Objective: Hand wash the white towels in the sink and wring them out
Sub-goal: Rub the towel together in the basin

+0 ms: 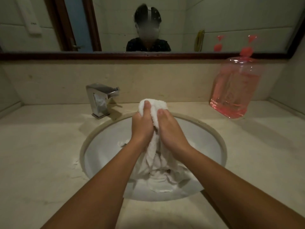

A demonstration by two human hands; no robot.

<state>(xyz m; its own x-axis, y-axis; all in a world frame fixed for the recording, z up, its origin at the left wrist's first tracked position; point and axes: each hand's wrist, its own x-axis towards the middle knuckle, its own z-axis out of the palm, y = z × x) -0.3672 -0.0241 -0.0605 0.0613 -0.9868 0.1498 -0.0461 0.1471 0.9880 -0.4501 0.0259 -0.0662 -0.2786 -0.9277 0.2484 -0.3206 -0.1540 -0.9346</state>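
Both hands gripping a white towel above an oval sink.

The left hand (pixel 142 128) and the right hand (pixel 171 129) are pressed side by side, fingers curled round the bunched upper part of the white towel (pixel 152 111), thumbs pointing away from the person. The rest of the cloth hangs down between the wrists into the sink (pixel 212 139), where it lies crumpled in the basin. A chrome tap (pixel 100 99) stands behind the sink on the left; a bottle of pink liquid (pixel 235 90) stands on the countertop (pixel 41 146) at the right, below the mirror (pixel 165 23).
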